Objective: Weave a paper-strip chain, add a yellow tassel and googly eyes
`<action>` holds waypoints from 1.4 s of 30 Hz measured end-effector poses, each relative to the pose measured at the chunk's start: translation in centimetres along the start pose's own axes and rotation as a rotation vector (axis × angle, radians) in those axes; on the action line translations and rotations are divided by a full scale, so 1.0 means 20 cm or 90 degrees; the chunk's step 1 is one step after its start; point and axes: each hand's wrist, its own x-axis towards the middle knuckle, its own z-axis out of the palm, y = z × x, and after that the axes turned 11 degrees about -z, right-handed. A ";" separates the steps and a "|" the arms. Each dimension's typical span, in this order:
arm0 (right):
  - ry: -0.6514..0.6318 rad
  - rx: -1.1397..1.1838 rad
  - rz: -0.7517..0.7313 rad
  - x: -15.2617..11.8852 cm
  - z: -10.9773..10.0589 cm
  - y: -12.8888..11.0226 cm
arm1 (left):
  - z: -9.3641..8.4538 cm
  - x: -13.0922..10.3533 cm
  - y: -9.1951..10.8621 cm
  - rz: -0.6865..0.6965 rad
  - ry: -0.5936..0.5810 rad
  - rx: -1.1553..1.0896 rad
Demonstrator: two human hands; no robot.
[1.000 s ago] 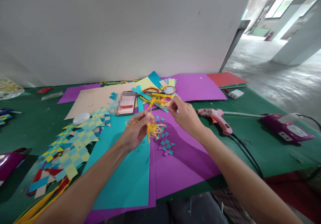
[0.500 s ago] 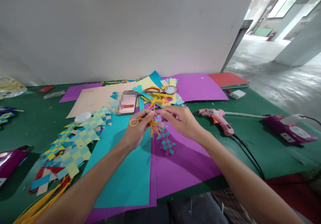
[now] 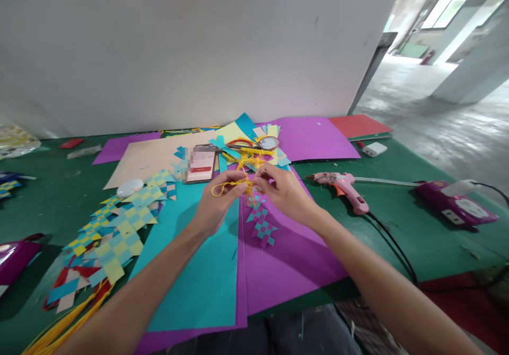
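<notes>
My left hand (image 3: 221, 198) pinches a small yellow tassel (image 3: 248, 184), whose cord loop sticks out to the left past the fingers. Close on its right side, my right hand (image 3: 278, 185) has thumb and fingertips pressed together at the tassel's strands; the exact grip is too small to make out. Below the hands, a woven purple-and-blue paper piece (image 3: 263, 227) lies on the purple sheet (image 3: 294, 259). Left of that is a large teal sheet (image 3: 199, 275). Just beyond my fingers rests a heap of loose yellow threads (image 3: 254, 158).
A pink glue gun (image 3: 345, 188) lies at right, cabled near a purple power strip (image 3: 453, 204). Scissors (image 3: 242, 145) and a phone (image 3: 201, 164) lie behind my hands. Woven paper pieces (image 3: 127, 225) overlap at left beside longer yellow tassels (image 3: 75, 318). A white partition (image 3: 191, 52) stands behind.
The tassel has turned from hanging downward to lying more sideways between my fingers, its strands bunched toward my right hand. My right hand has shifted slightly, its fingers curling more.
</notes>
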 end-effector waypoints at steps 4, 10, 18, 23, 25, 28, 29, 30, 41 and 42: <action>-0.006 -0.001 -0.004 0.01 -0.01 0.02 | -0.01 0.01 0.00 0.039 0.090 0.055; 0.054 -0.167 0.019 0.01 -0.09 0.12 | -0.03 0.02 0.01 0.078 0.147 0.093; 0.086 -0.193 0.046 0.02 -0.12 0.10 | -0.02 0.01 0.02 0.093 0.135 0.138; -0.048 -0.109 -0.149 0.00 -0.03 0.05 | -0.02 0.01 0.01 0.081 0.118 0.187; -0.047 -0.134 -0.162 0.00 -0.01 0.04 | -0.01 0.01 0.00 0.083 0.125 0.208; -0.052 -0.226 -0.160 -0.01 -0.02 0.05 | -0.01 0.00 -0.02 0.087 0.146 0.222; -0.064 -0.270 -0.161 -0.01 -0.03 0.06 | -0.01 0.00 -0.02 0.089 0.155 0.222; -0.076 -0.315 -0.159 -0.01 -0.04 0.07 | -0.01 0.00 -0.01 0.092 0.167 0.220; -0.023 -0.239 -0.101 0.01 -0.14 0.13 | -0.07 0.05 0.01 0.126 0.200 0.147; -0.029 -0.201 -0.134 0.01 -0.12 0.12 | -0.07 0.05 0.01 0.122 0.182 0.146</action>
